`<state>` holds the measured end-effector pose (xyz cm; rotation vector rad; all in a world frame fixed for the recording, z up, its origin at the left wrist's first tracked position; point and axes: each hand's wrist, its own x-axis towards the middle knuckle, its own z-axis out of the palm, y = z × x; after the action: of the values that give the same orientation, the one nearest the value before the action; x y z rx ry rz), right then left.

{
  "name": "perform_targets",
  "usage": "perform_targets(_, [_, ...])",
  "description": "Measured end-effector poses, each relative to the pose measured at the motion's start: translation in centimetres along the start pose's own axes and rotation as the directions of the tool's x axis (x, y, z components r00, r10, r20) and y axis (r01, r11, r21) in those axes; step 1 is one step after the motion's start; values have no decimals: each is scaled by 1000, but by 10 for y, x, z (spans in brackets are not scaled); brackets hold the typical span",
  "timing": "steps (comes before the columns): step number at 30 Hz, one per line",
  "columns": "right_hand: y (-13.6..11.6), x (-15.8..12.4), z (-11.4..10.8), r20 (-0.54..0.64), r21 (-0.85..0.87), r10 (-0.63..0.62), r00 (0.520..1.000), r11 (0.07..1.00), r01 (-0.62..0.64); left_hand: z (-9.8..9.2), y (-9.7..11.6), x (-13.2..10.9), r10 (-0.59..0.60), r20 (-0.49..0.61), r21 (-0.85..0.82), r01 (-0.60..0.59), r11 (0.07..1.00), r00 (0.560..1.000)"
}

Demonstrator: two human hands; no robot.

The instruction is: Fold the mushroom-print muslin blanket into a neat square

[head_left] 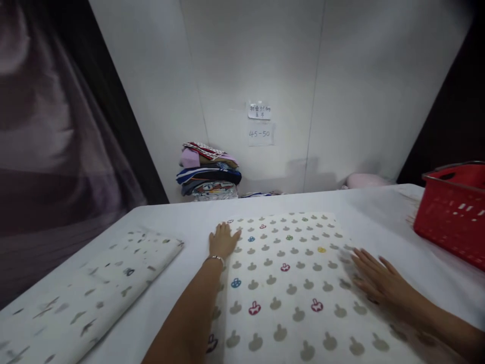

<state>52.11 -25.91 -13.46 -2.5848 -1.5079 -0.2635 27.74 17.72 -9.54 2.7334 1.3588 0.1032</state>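
At 10 o'clock from the mushroom-print cloth [291, 273], a curtain [56, 141] is hanging beside the white table [191, 217]. At 9 o'clock a folded leaf-print cloth [109, 288] is lying on the tabletop, apart from the other, probably so the two are not overlapping. At 11 o'clock a pile of fabrics [210, 172] is sitting beyond the far edge, perhaps stacked to save room. The left hand [223, 241], wearing a bracelet [214, 259], is resting palm down and open at the cloth's 10 o'clock corner, seemingly keeping it flat; it is gripping nothing. The mushroom-print cloth itself is spreading flat across the table in front of the person. At 12 o'clock paper labels [260, 134] are hanging on the wall, likely for easy reading. At 3 o'clock the blurred right hand [382, 280] is reaching over the cloth's edge, fingers extended, probably for smoothing; whether it is pressing, I cannot tell. At 2 o'clock a red basket [447, 215] is standing within reach.
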Motion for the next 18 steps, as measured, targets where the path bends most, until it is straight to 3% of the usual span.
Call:
perform_targets(3, [-36,70,-21,216,20,-1,976,1000,-4,-1,0,0,-1,-7,-13,0,1000,1000])
perform_targets(6, [-54,138,-20,223,47,7,975,999,-17,-1,-1,1,4,-8,-7,-4,1000,1000])
perform_targets(9, [-40,182,-6,222,19,119,968,992,-126,0,-1,2,5,-19,2,-5,1000,1000])
perform_targets(12, [-11,197,5,276,-16,277,920,959,-284,1,0,1,5,-14,-4,-6,1000,1000])
perform_targets(15, [6,197,8,291,-17,291,911,954,-299,0,2,0,1,5,-17,-1,1000,1000])
perform_targets(18, [5,198,8,299,-17,287,910,955,-296,-5,3,0,-11,36,-24,11,1000,999])
